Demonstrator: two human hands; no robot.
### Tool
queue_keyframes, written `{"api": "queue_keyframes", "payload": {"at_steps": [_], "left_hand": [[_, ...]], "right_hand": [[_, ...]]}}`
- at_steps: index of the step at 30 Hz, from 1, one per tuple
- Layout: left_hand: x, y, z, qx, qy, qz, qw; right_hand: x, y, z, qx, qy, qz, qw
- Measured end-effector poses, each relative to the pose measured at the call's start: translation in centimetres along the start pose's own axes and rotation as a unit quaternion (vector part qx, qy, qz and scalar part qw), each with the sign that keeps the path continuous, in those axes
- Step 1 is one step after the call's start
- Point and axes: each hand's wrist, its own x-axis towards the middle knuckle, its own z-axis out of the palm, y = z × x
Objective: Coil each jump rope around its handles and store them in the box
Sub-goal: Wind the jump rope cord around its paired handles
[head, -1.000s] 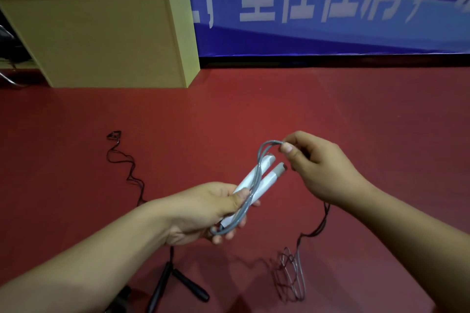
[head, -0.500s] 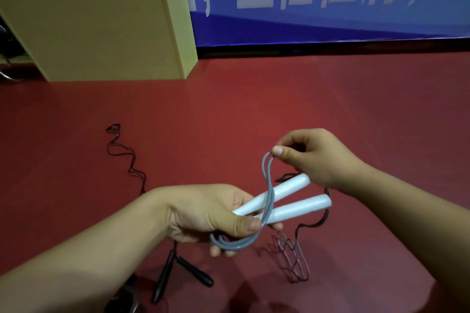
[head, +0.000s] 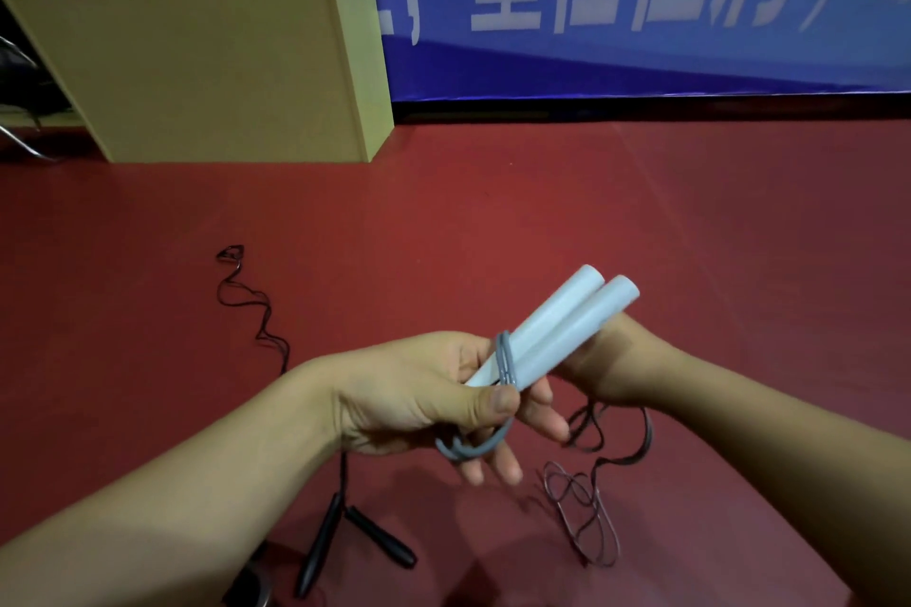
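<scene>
Left hand (head: pixel 424 389) grips the two white handles (head: pixel 557 330) side by side, thumb pressed over the grey rope (head: pixel 505 362) where it wraps across them; handles tilt up toward the far right, held above the red floor (head: pixel 493 212). A grey loop hangs below the fingers. Right hand (head: pixel 611 360) sits just behind the handles, mostly hidden, possibly holding rope, cannot tell its grip. Loose rope trails from it down to a tangle on the floor near the lower right. Black jump rope (head: pixel 340 542) lies on the floor toward the near edge, its cord running away to the left. Tan box (head: pixel 207 74) stands at the floor's far left edge, by the blue banner (head: pixel 641 15).
</scene>
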Motion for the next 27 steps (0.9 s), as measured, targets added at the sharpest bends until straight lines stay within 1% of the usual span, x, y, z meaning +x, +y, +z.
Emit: {"api": "queue_keyframes", "payload": {"at_steps": [2,4,6,8,10,13,18,20,24,27], "left_hand": [[-0.3,0.4,0.0,-0.111,0.005,-0.002,0.994],[-0.5,0.6,-0.1,-0.222,0.019,-0.019,0.975],[-0.5,0.4,-0.4,-0.263,0.061,-0.027,0.962],[-0.5,0.1,-0.8,-0.276,0.109,-0.031,0.954],[-0.7,0.1,-1.1,-0.288,0.136,-0.037,0.947],[-0.6,-0.3,-1.5,-0.273,0.174,-0.059,0.944],[0.0,-1.6,-2.3,-0.216,0.239,-0.086,0.943],[0.2,-1.9,-2.5,-0.198,0.256,-0.095,0.941],[0.8,-2.6,-2.6,-0.148,0.278,-0.109,0.943],[1.1,-2.9,-2.7,-0.091,0.276,-0.12,0.949]], "right_hand": [[-0.3,-0.1,1.0,-0.031,-0.038,0.023,0.999],[-0.2,-0.3,1.4,-0.052,-0.055,0.044,0.996],[0.2,-0.1,1.5,-0.043,-0.065,0.061,0.995],[0.2,-0.5,1.5,-0.001,-0.061,0.078,0.995],[0.1,-0.5,1.5,0.021,-0.058,0.09,0.994],[0.0,-0.5,1.4,0.068,-0.051,0.1,0.991],[0.0,-1.0,0.6,0.071,-0.01,0.1,0.992],[-0.1,-1.3,0.4,0.063,-0.024,0.09,0.994],[-0.3,-1.9,0.8,0.034,-0.085,0.048,0.995],[-0.4,-2.3,1.0,-0.026,-0.099,-0.001,0.995]]}}
